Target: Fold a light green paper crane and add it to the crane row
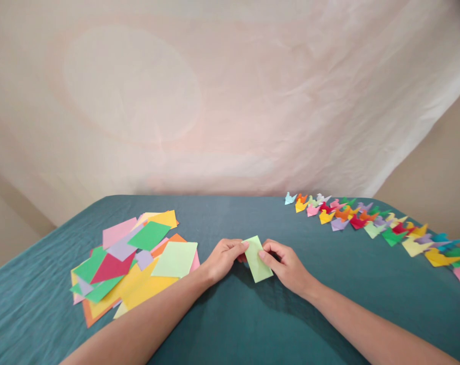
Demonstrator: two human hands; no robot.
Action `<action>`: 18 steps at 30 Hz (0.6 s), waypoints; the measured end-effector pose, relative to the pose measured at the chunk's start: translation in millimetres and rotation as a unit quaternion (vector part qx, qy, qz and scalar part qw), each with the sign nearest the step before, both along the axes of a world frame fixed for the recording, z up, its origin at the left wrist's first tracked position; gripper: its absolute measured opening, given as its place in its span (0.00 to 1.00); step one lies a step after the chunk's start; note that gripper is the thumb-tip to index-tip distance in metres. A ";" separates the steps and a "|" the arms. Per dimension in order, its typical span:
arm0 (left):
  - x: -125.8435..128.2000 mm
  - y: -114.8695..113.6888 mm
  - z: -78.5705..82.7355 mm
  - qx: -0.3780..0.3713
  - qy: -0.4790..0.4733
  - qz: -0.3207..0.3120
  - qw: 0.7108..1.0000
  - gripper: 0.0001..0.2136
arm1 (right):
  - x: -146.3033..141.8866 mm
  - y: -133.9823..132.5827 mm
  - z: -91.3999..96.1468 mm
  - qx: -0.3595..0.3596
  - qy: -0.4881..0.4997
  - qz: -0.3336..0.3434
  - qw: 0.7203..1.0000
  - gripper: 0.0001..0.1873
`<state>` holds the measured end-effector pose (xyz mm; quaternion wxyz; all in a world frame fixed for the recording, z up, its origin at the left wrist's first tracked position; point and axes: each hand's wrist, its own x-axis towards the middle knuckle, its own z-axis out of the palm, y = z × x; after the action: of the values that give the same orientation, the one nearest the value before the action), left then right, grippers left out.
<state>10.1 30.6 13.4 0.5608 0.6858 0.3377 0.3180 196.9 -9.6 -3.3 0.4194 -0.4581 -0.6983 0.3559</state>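
Note:
A light green paper (pixel 257 263), folded into a narrow rectangle, is held up between my two hands over the table. My left hand (pixel 227 257) pinches its upper left edge, thumb on the front face. On the opposite long edge, my right hand (pixel 285 264) grips it with the thumb in front and fingers curled behind. The paper tilts slightly, its lower end leaning right. Fingertips behind the sheet are partly hidden. Just left of my left hand lies a flat light green sheet (pixel 176 258) on top of a loose pile of coloured paper.
The pile of coloured paper sheets (pixel 116 271) spreads over the left of the table, partly behind my left forearm. Rows of folded paper birds (pixel 361 220) run diagonally along the right side. A dark teal cloth (pixel 230 324) covers the table; a pale hanging sheet (pixel 230 101) stands behind.

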 end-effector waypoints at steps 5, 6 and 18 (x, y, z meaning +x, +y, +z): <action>-1.7 4.1 -4.1 0.024 -0.004 0.045 0.999 0.20 | 0.8 0.9 -0.7 -0.002 -0.011 0.005 1.000 0.13; -1.9 5.2 -5.6 0.015 -0.015 0.058 0.998 0.20 | 0.7 0.9 -0.5 -0.002 -0.015 0.007 1.000 0.13; -1.6 10.3 -17.2 -0.050 -0.079 0.101 0.991 0.18 | -0.9 0.0 1.7 -0.007 -0.013 0.010 1.000 0.13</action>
<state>8.5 41.0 -3.8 0.5843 0.5924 0.3752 0.4085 196.0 -9.7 -1.6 0.4034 -0.4587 -0.7056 0.3590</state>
